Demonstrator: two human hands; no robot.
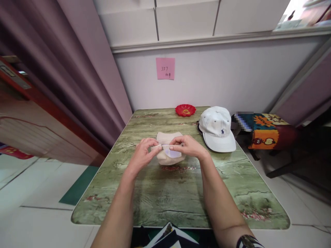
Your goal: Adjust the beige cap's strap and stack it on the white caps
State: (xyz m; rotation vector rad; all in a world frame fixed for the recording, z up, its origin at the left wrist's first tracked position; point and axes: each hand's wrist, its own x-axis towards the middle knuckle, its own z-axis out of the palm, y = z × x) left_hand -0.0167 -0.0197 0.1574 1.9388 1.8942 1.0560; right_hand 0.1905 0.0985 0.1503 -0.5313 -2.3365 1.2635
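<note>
In front of me, over the middle of the table, is a beige cap (169, 160) with a pale lavender patch showing in its opening. My left hand (145, 151) pinches the left end of a thin strip that runs across the cap, thumb and forefinger together. From the other side my right hand (187, 146) pinches the same strip near its right end. The fingers partly cover the strip, so I cannot make out its fastening. To the right, a white cap (216, 122) with a small dark emblem sits on top of a dark cap, of which only the edge shows.
A red scalloped dish (185, 110) stands at the back of the green wood-patterned table (170, 203). A pink note (165, 68) is stuck on the wall behind. A stool with a colourful cover (269, 132) is beyond the right edge; a purple curtain (85, 69) hangs at left.
</note>
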